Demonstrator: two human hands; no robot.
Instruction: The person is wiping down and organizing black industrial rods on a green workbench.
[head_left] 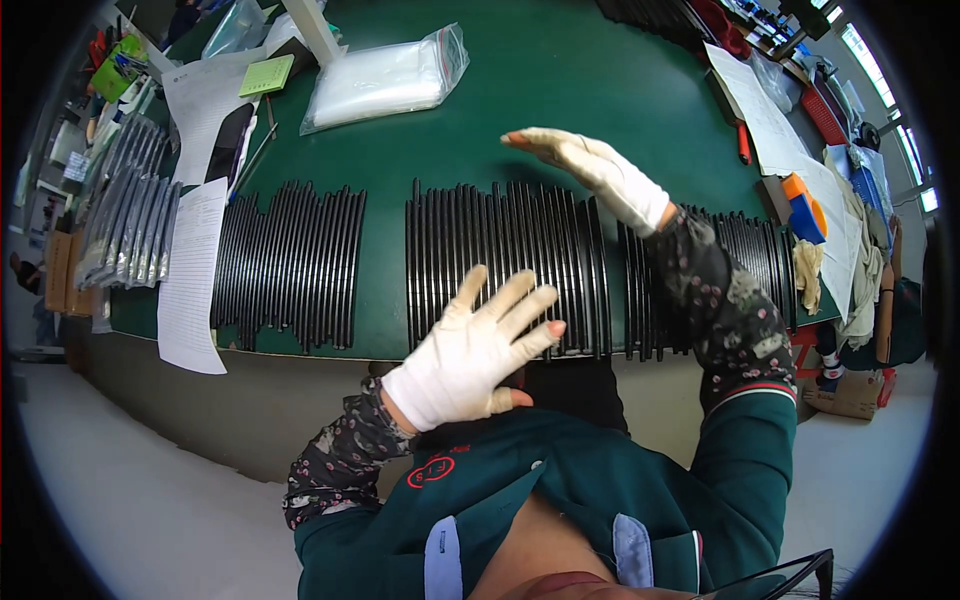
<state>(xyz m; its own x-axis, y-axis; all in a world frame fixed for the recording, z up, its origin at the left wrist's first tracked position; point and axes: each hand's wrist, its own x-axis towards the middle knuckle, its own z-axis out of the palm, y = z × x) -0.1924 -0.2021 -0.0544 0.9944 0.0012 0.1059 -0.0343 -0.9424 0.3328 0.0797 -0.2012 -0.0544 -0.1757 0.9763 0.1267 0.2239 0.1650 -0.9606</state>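
A row of slim black rods (505, 235) lies side by side in the middle of the green table (560, 80), their ends uneven. My left hand (475, 350), in a white glove with some bare fingertips, is over the near part of this row with its fingers spread. My right hand (600, 175), gloved the same way, is at the row's far right end, fingers stretched out flat. Neither hand holds anything; whether they touch the rods I cannot tell. A second group of black rods (290, 265) lies to the left. A third group of rods (745, 250) is at the right, partly hidden by my right forearm.
A pack of clear plastic bags (385, 80) lies at the back. Paper sheets (192, 270) and bagged rods (135, 215) are on the left. At the right are a blue and orange tape dispenser (805, 210), a red-handled tool (743, 143) and more papers (765, 120).
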